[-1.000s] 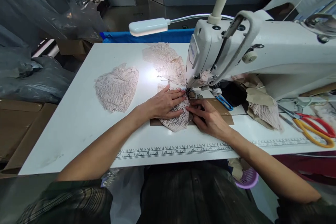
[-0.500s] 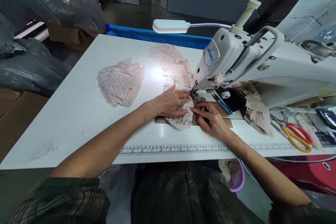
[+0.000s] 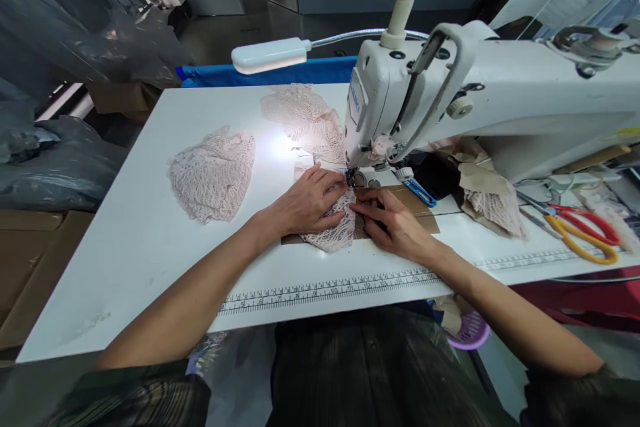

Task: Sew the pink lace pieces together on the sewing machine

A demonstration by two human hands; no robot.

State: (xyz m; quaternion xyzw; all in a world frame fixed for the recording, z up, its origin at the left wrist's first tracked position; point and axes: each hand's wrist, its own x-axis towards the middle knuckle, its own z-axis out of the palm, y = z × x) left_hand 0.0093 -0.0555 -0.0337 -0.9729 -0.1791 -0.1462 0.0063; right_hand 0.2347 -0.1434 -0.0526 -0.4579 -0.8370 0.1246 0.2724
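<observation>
A pale pink lace piece lies on a brown card under the needle of a white sewing machine. My left hand rests flat on the lace, fingers stretched toward the presser foot. My right hand lies beside it on the right, fingers extended and pressing the lace edge near the needle. Both hands touch the same piece.
A stack of pink lace pieces sits left on the white table; more lace lies behind the needle under a lamp. Blue snips, red and yellow scissors and lace scraps lie right. A ruler strip runs along the front edge.
The hands stay on the lace at the needle with barely any shift. The camera view swung right and then back left.
</observation>
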